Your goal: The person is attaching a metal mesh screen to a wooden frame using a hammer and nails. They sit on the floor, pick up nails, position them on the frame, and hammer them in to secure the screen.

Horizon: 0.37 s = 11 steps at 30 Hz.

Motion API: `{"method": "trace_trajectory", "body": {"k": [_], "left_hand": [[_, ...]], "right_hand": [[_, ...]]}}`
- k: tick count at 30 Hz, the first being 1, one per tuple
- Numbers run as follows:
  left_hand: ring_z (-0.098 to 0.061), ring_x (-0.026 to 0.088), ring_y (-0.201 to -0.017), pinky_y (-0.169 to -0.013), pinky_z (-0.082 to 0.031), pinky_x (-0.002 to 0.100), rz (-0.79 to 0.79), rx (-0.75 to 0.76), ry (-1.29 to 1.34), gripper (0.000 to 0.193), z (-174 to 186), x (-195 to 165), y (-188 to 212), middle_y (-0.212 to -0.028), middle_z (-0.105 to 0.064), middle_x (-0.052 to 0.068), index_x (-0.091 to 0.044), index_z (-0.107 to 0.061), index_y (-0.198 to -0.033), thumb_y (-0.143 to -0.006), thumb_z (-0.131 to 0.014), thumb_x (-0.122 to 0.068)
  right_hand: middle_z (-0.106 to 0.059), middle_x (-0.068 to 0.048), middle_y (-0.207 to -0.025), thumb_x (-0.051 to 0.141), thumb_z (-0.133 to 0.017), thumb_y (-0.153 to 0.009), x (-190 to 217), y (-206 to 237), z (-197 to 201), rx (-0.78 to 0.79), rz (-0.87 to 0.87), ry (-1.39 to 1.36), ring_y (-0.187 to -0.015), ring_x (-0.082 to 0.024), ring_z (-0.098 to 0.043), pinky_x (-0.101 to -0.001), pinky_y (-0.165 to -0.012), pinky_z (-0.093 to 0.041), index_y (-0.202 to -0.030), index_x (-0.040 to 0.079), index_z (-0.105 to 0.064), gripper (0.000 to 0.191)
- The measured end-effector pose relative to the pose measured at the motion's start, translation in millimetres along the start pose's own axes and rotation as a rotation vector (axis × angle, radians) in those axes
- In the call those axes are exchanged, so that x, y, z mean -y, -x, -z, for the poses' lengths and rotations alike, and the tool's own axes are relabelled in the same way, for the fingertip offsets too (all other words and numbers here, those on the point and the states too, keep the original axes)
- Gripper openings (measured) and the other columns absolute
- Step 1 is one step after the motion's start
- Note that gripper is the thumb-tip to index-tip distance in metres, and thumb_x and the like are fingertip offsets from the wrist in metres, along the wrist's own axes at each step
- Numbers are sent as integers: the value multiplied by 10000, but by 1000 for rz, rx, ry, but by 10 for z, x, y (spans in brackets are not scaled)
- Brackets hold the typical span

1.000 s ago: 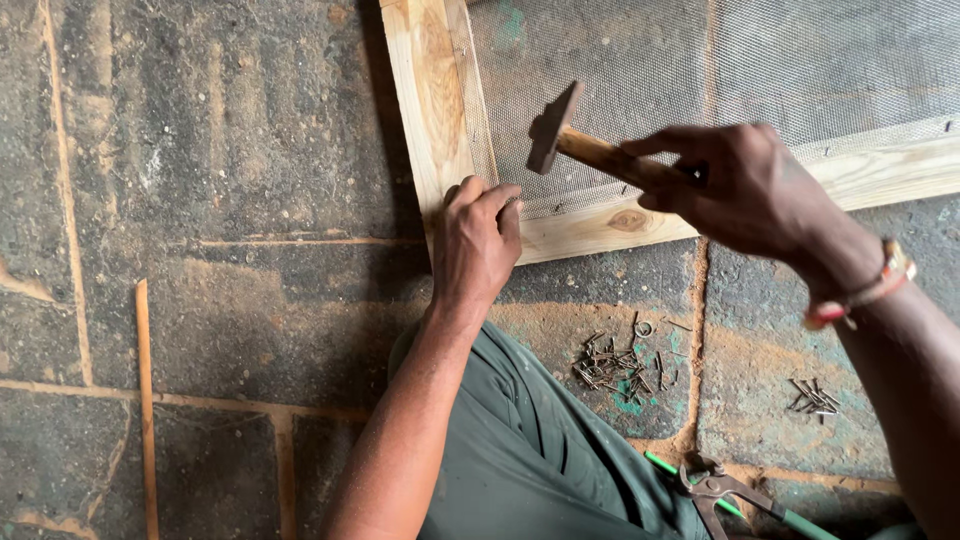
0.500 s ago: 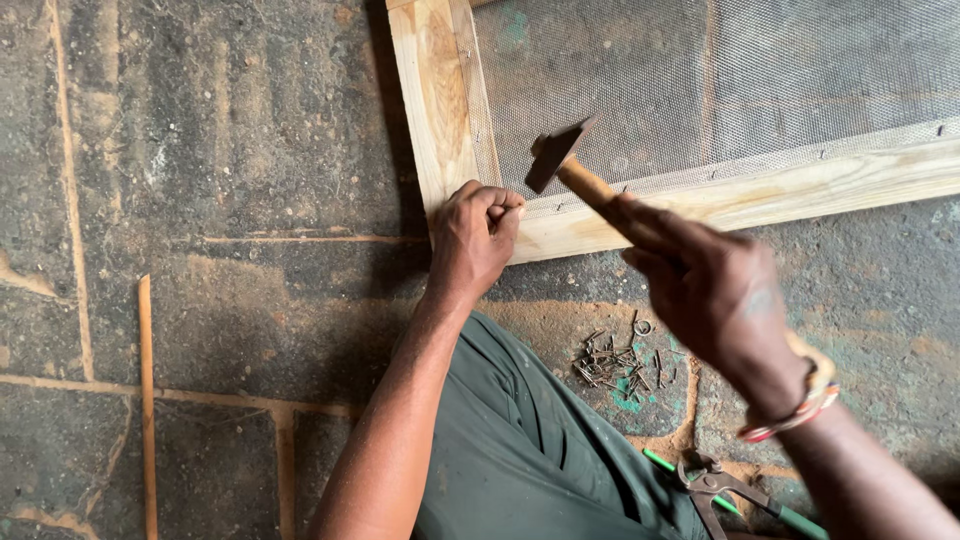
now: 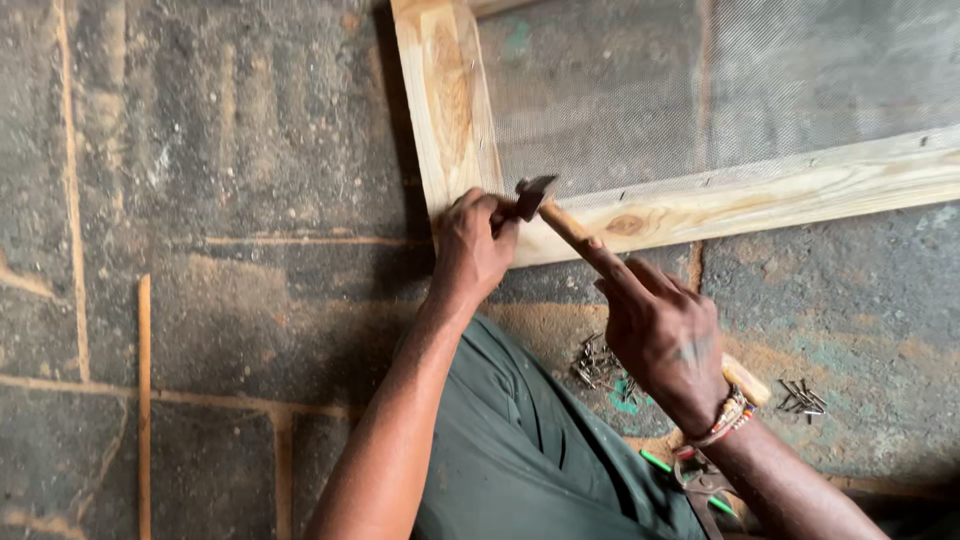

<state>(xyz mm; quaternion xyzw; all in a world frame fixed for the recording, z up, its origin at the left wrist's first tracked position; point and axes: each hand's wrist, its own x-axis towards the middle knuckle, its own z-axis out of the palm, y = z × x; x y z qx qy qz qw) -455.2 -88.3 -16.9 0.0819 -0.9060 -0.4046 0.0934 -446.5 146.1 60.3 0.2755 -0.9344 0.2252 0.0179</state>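
Observation:
A pale wooden frame point(image 3: 445, 110) with fine wire mesh point(image 3: 700, 90) stretched over it lies on the ground. My left hand point(image 3: 472, 245) is closed at the frame's corner, fingers pinched together; whatever they pinch is hidden. My right hand point(image 3: 662, 335) grips the wooden handle of a hammer point(image 3: 560, 222). The hammer's dark metal head is down at the corner, right beside my left fingertips. The lower rail point(image 3: 790, 190) of the frame runs off to the right.
Two small heaps of nails point(image 3: 597, 362) point(image 3: 802, 397) lie on the rough concrete floor point(image 3: 230, 200) near my right wrist. Pliers with green grips point(image 3: 695, 478) rest by my leg. A thin wooden strip point(image 3: 144, 400) lies at the left.
The hammer has swung down from above the lower rail to the frame's corner by my left fingers. My right hand has dropped lower and nearer. The left hand has stayed put.

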Motion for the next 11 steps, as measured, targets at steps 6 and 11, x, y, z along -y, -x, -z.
{"method": "trace_trajectory", "body": {"k": [6, 11], "left_hand": [[-678, 307, -829, -762, -549, 445, 46, 1, -15, 83, 36, -3, 112, -875, -658, 128, -13, -729, -919, -866, -725, -77], [-682, 318, -1001, -878, -557, 470, 161, -246, -173, 145, -96, 179, -255, -1037, -650, 148, -65, -727, -976, -834, -696, -67]], "right_hand": [[-757, -89, -1074, 69, -688, -986, 31, 56, -42, -92, 99, 30, -745, -199, -694, -337, -596, -554, -1382, 174, -668, 411], [-764, -99, -1081, 134, -714, -1007, 0, 86, -34, -178, -26, -80, -765, -195, -708, -329, -589, -550, -1379, 185, -676, 377]]}}
